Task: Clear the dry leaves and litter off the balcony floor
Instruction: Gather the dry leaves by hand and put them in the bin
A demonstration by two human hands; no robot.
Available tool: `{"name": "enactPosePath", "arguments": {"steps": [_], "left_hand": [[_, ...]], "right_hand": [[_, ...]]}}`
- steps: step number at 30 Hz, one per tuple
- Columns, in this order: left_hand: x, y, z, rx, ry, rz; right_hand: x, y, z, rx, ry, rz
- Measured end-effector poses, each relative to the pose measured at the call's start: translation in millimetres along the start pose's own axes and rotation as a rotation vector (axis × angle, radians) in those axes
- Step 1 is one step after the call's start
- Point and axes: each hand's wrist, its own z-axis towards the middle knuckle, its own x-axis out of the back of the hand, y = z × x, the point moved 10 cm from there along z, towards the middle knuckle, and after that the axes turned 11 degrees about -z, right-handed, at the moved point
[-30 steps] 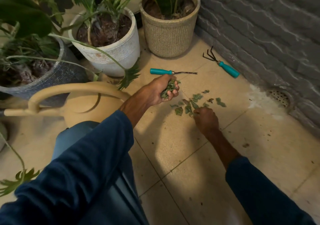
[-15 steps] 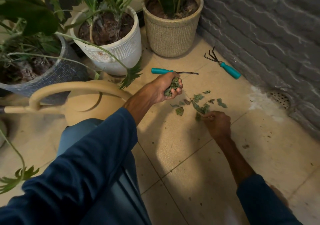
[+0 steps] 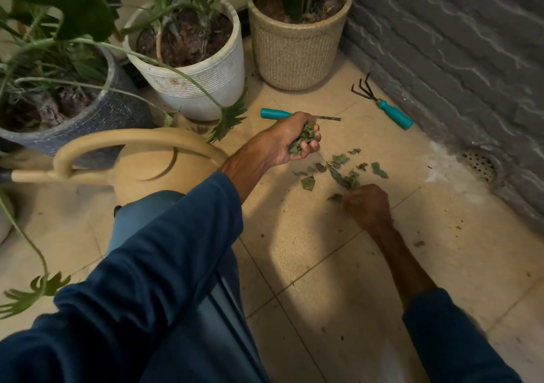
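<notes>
My left grip [image 3: 290, 142] clamps a leaf wad [image 3: 304, 138] (held just above); my right grip [image 3: 368, 206] pinches scattered leaves [image 3: 343, 178] on the floor [image 3: 294, 250].

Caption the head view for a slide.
Left hand grips a fistful of dry leaves while the right hand pinches scattered leaves off the floor.

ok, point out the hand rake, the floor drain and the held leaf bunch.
hand rake [image 3: 394, 114]: head view, teal handle.
floor drain [image 3: 478, 163]: head view, perforated cover.
leaf bunch [image 3: 303, 139]: head view, exposed leaves.
</notes>
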Motion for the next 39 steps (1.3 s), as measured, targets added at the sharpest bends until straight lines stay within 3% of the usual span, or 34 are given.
{"name": "enactPosePath", "arguments": {"steps": [4, 11, 17, 21, 29, 39], "left_hand": [[-0.7, 0.6, -0.8, -0.001, 0.002, 0.005], [1.6, 2.7, -2.0, -0.011, 0.007, 0.011], [0.3, 3.4, -3.8, -0.009, 0.011, 0.01], [-0.3, 4.0, -5.1, -0.011, 0.01, 0.013], [1.9, 5.6, -5.0, -0.018, 0.015, 0.039], [9.7, 14.5, -7.2, -0.026, 0.019, 0.002]], "right_hand": [[-33.7, 11.2, 1.8, -0.131, -0.021, -0.153], [-46.8, -11.1, -5.5, 0.115, -0.002, -0.394], [-44.6, -32.9, -8.4, 0.138, -0.129, -0.314], [-39.7, -48.9, -5.4, 0.277, -0.086, -0.241], [-62.0, -60.6, 9.7, 0.439, -0.225, -0.381], [-28.7, -70.6, 16.8, 0.248, -0.164, -0.293]]}}
